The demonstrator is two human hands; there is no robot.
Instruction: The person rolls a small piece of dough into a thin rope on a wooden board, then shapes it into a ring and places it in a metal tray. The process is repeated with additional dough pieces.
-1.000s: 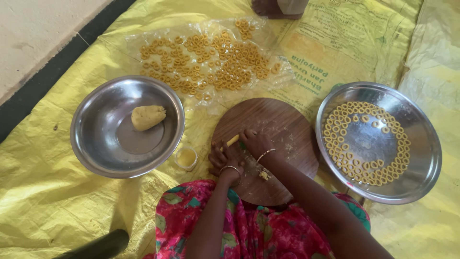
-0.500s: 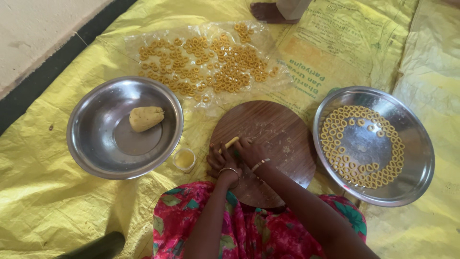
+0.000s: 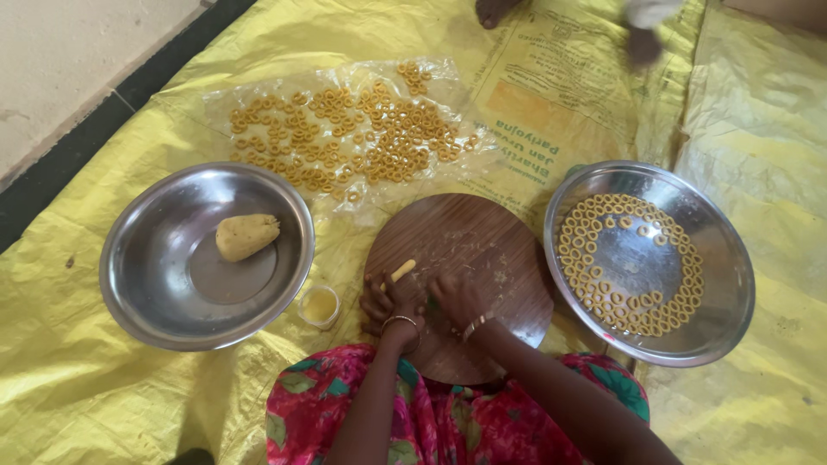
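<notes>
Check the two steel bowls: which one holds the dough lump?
The steel bowl on the left. It holds one dough lump; the right bowl holds only small dough rings.

yellow tarp (image 3: 77, 387) | on it: steel bowl (image 3: 138, 293); steel plate (image 3: 732, 284); round wooden board (image 3: 491, 241); clear plastic sheet (image 3: 215, 103)

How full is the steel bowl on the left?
Nearly empty: the left steel bowl holds only one dough lump; bare metal shows elsewhere.
</notes>
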